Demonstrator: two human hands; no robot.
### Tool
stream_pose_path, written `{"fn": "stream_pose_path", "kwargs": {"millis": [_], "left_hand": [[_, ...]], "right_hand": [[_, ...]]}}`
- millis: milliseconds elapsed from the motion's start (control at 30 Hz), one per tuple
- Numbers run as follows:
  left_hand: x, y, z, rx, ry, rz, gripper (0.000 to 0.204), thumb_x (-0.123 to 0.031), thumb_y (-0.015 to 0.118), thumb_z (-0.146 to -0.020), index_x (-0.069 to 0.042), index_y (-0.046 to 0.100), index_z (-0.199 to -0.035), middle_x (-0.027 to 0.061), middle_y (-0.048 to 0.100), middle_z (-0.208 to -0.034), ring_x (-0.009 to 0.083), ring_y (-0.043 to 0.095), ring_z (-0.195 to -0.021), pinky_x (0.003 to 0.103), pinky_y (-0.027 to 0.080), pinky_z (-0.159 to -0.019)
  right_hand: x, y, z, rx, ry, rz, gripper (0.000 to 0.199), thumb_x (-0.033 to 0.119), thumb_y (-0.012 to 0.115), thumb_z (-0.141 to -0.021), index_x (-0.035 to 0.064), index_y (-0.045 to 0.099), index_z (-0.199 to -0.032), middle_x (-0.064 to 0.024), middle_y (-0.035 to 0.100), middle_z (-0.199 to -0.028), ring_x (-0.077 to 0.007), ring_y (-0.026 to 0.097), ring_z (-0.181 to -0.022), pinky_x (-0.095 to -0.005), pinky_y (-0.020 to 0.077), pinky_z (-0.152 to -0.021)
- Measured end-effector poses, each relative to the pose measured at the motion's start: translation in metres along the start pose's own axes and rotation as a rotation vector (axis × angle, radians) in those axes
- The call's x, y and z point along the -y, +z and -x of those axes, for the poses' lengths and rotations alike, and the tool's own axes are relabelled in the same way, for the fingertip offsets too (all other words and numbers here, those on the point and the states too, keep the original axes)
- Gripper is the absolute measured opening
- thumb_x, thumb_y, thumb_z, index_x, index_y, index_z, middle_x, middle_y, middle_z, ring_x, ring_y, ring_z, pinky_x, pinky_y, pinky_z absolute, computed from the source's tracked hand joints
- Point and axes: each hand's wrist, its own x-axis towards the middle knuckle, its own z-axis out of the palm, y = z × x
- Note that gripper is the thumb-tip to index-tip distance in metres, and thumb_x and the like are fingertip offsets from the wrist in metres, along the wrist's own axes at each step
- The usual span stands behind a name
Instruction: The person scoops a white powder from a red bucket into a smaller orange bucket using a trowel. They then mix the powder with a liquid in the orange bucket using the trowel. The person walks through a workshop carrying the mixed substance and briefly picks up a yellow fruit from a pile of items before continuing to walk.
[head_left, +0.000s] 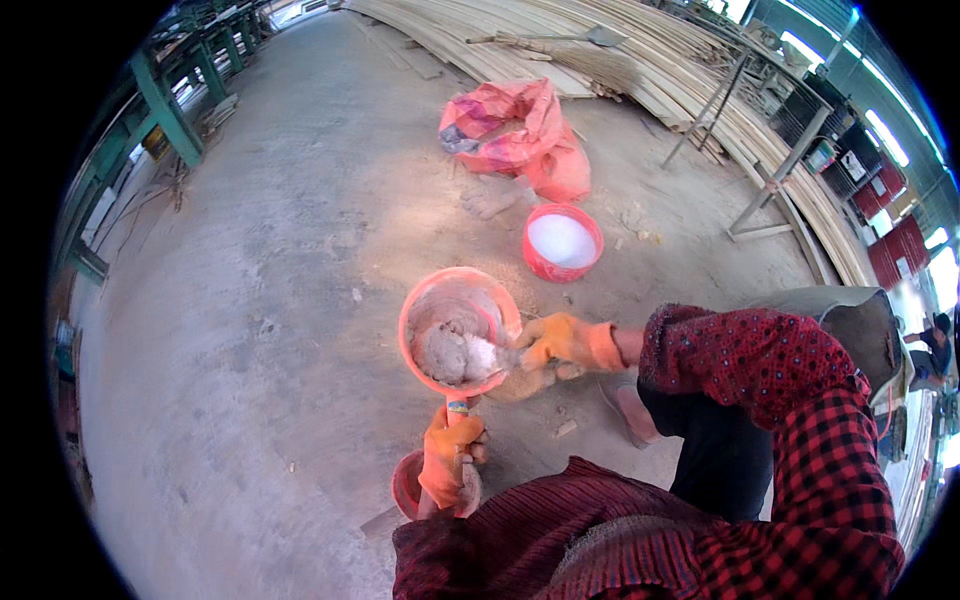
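Observation:
My left hand point(455, 458), in an orange glove, is closed round the handle of a red plastic dipper point(409, 345), holding it above the floor. Inside the dipper lies a thick, pinkish-grey paste point(447, 338), smeared up the wall. At the dipper's right rim is my right hand point(562, 342), also in an orange glove, its fingers curled. What it grips is blurred; a whitish patch shows on the paste beside the fingertips. Partly hidden under my left hand stands a red bucket point(405, 487). Beyond the dipper, a red tub point(563, 273) holds white contents.
A crumpled pink-red sack point(545, 140) stands open past the tub. Long wooden boards point(640, 60) are stacked at the far right, with a broom point(585, 62) on them and a metal frame point(775, 185) alongside. Green steel supports point(165, 110) line the left. Another person point(935, 350) is at the far right.

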Motion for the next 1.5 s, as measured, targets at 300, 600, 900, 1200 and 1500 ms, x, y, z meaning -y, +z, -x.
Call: {"fn": "stream_pose_path", "kwargs": {"millis": [300,600,900,1200,1500], "left_hand": [[0.022,-0.018,0.003,0.06,-0.034,0.178,0.054,-0.01,0.06,-0.083,0.002,0.044,-0.134,0.0023,0.048,-0.071,0.0104,0.043,-0.051,0.026,0.038,-0.047],[0.005,-0.004,0.025,-0.168,-0.015,-0.018,0.046,-0.007,0.062,-0.081,0.001,0.049,-0.125,0.0016,0.049,-0.072,0.009,0.044,-0.052,0.023,0.036,-0.048],[0.004,0.001,0.013,-0.024,-0.087,0.114,0.044,-0.007,0.061,-0.081,0.003,0.051,-0.123,0.0013,0.05,-0.072,0.0095,0.043,-0.051,0.023,0.034,-0.046],[-0.005,0.016,0.031,-0.078,0.029,0.122,0.05,-0.005,0.059,-0.082,0.006,0.046,-0.129,0.0007,0.047,-0.073,0.0088,0.043,-0.056,0.022,0.032,-0.049],[-0.002,-0.015,0.006,0.033,0.117,0.153,0.058,-0.01,0.06,-0.083,0.006,0.042,-0.135,0.0012,0.047,-0.07,0.0109,0.044,-0.051,0.027,0.037,-0.046]], "right_hand": [[0.067,0.023,-0.09,0.0,0.012,-0.381,0.018,0.019,0.065,-0.083,0.0042,0.074,-0.082,-0.0033,0.065,-0.072,-0.0131,0.061,-0.064,-0.0304,0.049,-0.057],[0.056,0.036,-0.051,0.23,-0.62,1.443,0.041,0.025,0.055,-0.086,0.0112,0.058,-0.124,-0.0216,0.069,-0.1,-0.0392,0.069,-0.086,-0.0482,0.0541,-0.071],[0.064,0.044,-0.019,0.222,-0.786,1.452,0.022,0.019,0.061,-0.079,0.0092,0.067,-0.097,-0.0144,0.07,-0.087,-0.0341,0.07,-0.082,-0.0475,0.0529,-0.066],[0.093,-0.019,-0.09,-0.107,-0.329,1.025,0.044,0.031,0.065,-0.076,0.0323,0.068,-0.12,-0.0093,0.073,-0.105,-0.0302,0.07,-0.094,-0.0415,0.0543,-0.079],[0.074,0.041,-0.048,0.172,-0.533,1.544,0.037,0.033,0.061,-0.081,0.0248,0.066,-0.117,-0.011,0.071,-0.102,-0.0341,0.069,-0.092,-0.0452,0.0532,-0.078]]}}
